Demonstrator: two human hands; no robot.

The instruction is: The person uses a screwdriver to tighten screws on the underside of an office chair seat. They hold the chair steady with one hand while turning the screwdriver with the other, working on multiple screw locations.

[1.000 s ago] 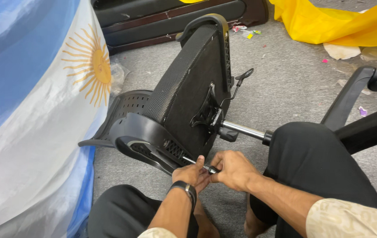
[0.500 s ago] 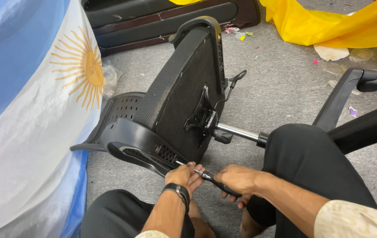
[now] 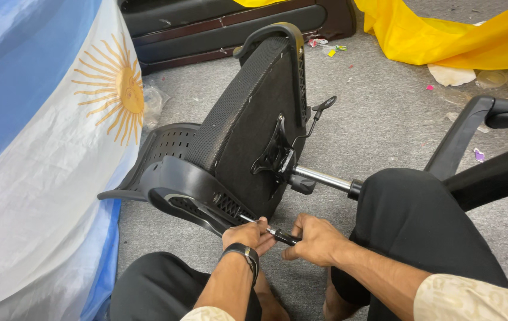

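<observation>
Place: you sit in an office-like room.
Evidence: grey carpet floor [image 3: 384, 119], overturned office chair [image 3: 248, 137], dark wooden furniture [image 3: 218, 27].

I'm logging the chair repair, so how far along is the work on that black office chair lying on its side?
Done: the black mesh office chair lies tipped on the grey carpet, underside exposed, its silver gas cylinder fitted. In hand: the right hand grips a black-handled screwdriver, the left hand steadies its shaft at the seat's lower edge. Left: whether that screw is tight cannot be told; the chair is not yet upright.
</observation>
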